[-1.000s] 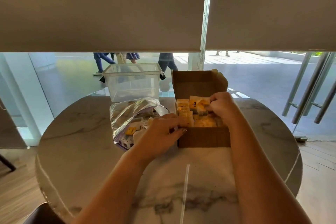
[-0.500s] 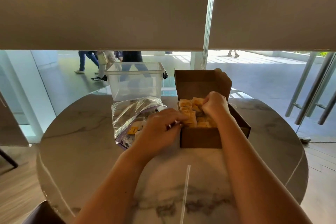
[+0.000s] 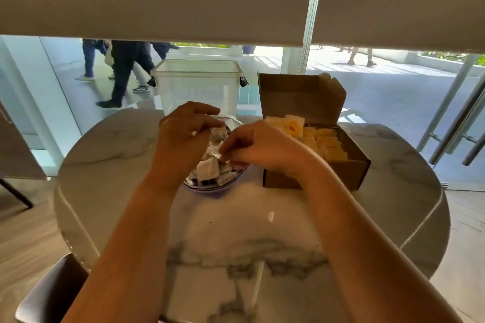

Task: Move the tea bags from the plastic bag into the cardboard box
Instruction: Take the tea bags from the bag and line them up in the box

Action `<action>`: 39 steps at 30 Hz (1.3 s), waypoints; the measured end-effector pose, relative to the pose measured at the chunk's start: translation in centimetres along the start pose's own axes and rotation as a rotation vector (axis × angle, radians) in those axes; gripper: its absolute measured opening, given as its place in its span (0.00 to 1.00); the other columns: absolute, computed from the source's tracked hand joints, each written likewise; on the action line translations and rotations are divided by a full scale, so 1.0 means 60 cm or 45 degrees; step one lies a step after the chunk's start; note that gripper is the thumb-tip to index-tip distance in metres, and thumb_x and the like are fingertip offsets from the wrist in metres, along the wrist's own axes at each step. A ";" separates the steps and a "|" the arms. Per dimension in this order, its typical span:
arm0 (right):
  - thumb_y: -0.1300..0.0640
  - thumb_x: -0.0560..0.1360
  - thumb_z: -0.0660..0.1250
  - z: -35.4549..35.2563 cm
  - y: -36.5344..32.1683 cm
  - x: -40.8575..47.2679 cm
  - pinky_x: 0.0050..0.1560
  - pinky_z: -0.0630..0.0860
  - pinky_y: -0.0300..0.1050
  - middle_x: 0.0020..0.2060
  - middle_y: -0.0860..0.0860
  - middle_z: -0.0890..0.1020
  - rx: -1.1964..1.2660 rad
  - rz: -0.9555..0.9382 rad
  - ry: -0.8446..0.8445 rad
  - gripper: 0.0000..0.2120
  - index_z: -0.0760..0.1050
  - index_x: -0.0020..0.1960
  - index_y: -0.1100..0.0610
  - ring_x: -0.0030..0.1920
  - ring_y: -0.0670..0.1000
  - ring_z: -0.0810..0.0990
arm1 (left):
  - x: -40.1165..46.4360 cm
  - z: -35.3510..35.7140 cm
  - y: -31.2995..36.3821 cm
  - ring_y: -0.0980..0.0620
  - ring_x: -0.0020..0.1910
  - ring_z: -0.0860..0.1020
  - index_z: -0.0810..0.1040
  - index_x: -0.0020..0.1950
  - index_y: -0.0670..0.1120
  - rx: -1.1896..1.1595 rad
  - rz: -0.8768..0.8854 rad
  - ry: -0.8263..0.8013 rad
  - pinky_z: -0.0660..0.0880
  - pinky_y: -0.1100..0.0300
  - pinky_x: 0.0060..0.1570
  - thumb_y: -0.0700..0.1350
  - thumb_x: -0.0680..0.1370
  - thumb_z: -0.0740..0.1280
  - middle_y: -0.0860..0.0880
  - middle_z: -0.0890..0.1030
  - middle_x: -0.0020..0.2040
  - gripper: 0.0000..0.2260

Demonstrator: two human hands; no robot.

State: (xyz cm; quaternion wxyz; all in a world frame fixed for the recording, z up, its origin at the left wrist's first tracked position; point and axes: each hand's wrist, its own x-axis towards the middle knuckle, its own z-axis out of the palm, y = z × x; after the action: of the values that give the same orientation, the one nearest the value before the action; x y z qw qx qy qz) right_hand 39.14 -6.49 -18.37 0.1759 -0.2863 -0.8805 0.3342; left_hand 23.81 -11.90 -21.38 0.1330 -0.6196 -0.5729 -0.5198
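Note:
The clear plastic bag (image 3: 236, 176) lies open on the table's middle, with white tea bags (image 3: 207, 170) piled inside. My left hand (image 3: 183, 136) is above it, fingers pinched on the bag's upper edge. My right hand (image 3: 258, 148) reaches in from the right, its fingertips closed on a white tea bag at the bag's mouth. Right of the bag stands the open cardboard box (image 3: 315, 177), lid flap up, holding several rows of yellow tea bags (image 3: 328, 144). One yellow packet stands taller at the box's back left.
An empty clear plastic bin (image 3: 196, 86) stands behind the bag. The round marble table (image 3: 236, 231) ends close to a glass wall with lowered blinds. A dark chair (image 3: 49, 294) is at the lower left, metal door handles (image 3: 456, 123) at the right. People walk outside.
Both hands left the cardboard box and moved left onto the plastic bag. The bag, earlier lying flat, is now held open. The camera has tilted closer.

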 end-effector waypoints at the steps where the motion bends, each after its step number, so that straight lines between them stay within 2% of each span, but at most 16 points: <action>1: 0.66 0.74 0.65 0.013 -0.001 0.008 0.53 0.77 0.39 0.53 0.51 0.81 -0.176 -0.005 -0.012 0.11 0.81 0.53 0.56 0.51 0.48 0.80 | -0.001 0.000 0.003 0.61 0.49 0.76 0.84 0.45 0.43 -0.028 -0.007 0.011 0.69 0.77 0.49 0.28 0.71 0.65 0.53 0.79 0.48 0.13; 4: 0.67 0.75 0.62 0.042 -0.001 0.026 0.62 0.70 0.43 0.64 0.53 0.72 -0.574 0.062 -0.130 0.17 0.77 0.61 0.56 0.62 0.53 0.72 | -0.002 0.002 0.009 0.59 0.48 0.78 0.84 0.47 0.44 -0.056 -0.038 0.019 0.69 0.77 0.50 0.29 0.72 0.65 0.54 0.79 0.48 0.13; 6: 0.66 0.75 0.63 0.057 0.005 0.035 0.64 0.66 0.45 0.67 0.56 0.66 -0.673 0.098 -0.103 0.21 0.69 0.68 0.57 0.66 0.55 0.67 | -0.002 0.004 0.009 0.57 0.49 0.78 0.84 0.48 0.44 -0.039 -0.040 0.016 0.70 0.76 0.51 0.29 0.73 0.65 0.55 0.79 0.48 0.13; 10: 0.70 0.74 0.61 0.087 0.014 0.053 0.66 0.65 0.48 0.67 0.59 0.66 -0.480 0.167 0.107 0.26 0.60 0.70 0.61 0.68 0.58 0.65 | -0.002 0.007 0.010 0.56 0.49 0.78 0.84 0.48 0.45 -0.031 -0.077 0.022 0.71 0.74 0.52 0.30 0.73 0.65 0.55 0.80 0.48 0.13; 13: 0.69 0.75 0.59 0.102 0.025 0.062 0.69 0.62 0.53 0.70 0.62 0.62 -0.434 0.278 0.097 0.31 0.50 0.74 0.60 0.71 0.61 0.60 | -0.003 0.007 0.008 0.54 0.49 0.79 0.84 0.46 0.44 -0.049 -0.055 0.034 0.74 0.68 0.52 0.29 0.73 0.65 0.54 0.81 0.47 0.13; 15: 0.68 0.77 0.57 0.105 0.031 0.059 0.70 0.60 0.53 0.72 0.61 0.60 -0.353 0.268 0.119 0.32 0.47 0.76 0.59 0.72 0.62 0.58 | -0.002 0.008 0.005 0.53 0.49 0.80 0.84 0.46 0.44 -0.070 -0.048 0.025 0.76 0.62 0.53 0.29 0.72 0.65 0.52 0.81 0.47 0.13; 18: 0.67 0.78 0.55 0.097 0.030 0.053 0.68 0.62 0.49 0.70 0.61 0.63 -0.309 0.255 0.185 0.27 0.51 0.75 0.63 0.71 0.59 0.62 | -0.004 0.011 0.003 0.51 0.49 0.80 0.84 0.45 0.43 -0.077 -0.041 0.027 0.77 0.55 0.52 0.29 0.73 0.66 0.49 0.82 0.47 0.12; 20: 0.67 0.78 0.56 0.090 0.026 0.050 0.66 0.63 0.47 0.68 0.62 0.66 -0.379 0.293 0.141 0.24 0.55 0.72 0.66 0.68 0.59 0.66 | -0.004 0.012 0.003 0.50 0.49 0.80 0.84 0.45 0.43 -0.091 -0.041 0.030 0.77 0.54 0.52 0.29 0.72 0.65 0.49 0.82 0.47 0.12; 25: 0.65 0.76 0.63 0.079 0.019 0.049 0.66 0.67 0.44 0.65 0.58 0.69 -0.546 0.251 0.176 0.21 0.65 0.69 0.62 0.66 0.55 0.68 | -0.003 0.012 0.003 0.52 0.49 0.80 0.84 0.47 0.44 -0.086 -0.037 0.049 0.76 0.60 0.52 0.29 0.72 0.65 0.51 0.82 0.47 0.13; 29: 0.63 0.73 0.66 0.061 0.001 0.043 0.62 0.72 0.46 0.61 0.54 0.74 -0.649 0.208 0.057 0.19 0.72 0.64 0.57 0.60 0.54 0.73 | -0.004 0.014 0.004 0.53 0.49 0.80 0.84 0.48 0.43 -0.104 -0.078 0.046 0.75 0.63 0.53 0.29 0.73 0.65 0.49 0.82 0.48 0.13; 33: 0.63 0.71 0.70 0.025 -0.005 0.015 0.50 0.73 0.40 0.49 0.51 0.81 -0.384 -0.038 0.182 0.12 0.79 0.54 0.58 0.50 0.50 0.78 | -0.005 0.014 -0.001 0.53 0.49 0.80 0.84 0.48 0.43 -0.101 -0.061 0.045 0.75 0.65 0.51 0.30 0.73 0.65 0.49 0.82 0.48 0.12; 37: 0.65 0.69 0.72 -0.036 -0.009 -0.018 0.38 0.75 0.31 0.37 0.47 0.82 0.352 -0.089 0.339 0.08 0.81 0.48 0.60 0.37 0.42 0.81 | -0.005 0.013 0.003 0.58 0.47 0.79 0.83 0.47 0.48 -0.127 -0.080 0.055 0.74 0.70 0.50 0.30 0.73 0.66 0.53 0.81 0.46 0.14; 39: 0.63 0.65 0.74 -0.062 0.009 -0.026 0.36 0.77 0.33 0.37 0.48 0.83 0.644 -0.045 0.534 0.09 0.80 0.45 0.57 0.36 0.42 0.83 | -0.004 0.014 0.006 0.58 0.48 0.79 0.82 0.47 0.50 -0.145 -0.101 0.064 0.74 0.70 0.51 0.30 0.73 0.66 0.54 0.81 0.46 0.15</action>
State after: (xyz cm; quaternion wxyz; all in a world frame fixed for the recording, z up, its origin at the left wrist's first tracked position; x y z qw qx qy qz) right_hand 42.43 -5.28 -16.25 0.4247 -0.2808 -0.7190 0.4730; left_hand 24.57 -11.52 -21.79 0.0910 -0.5897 -0.5629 -0.5719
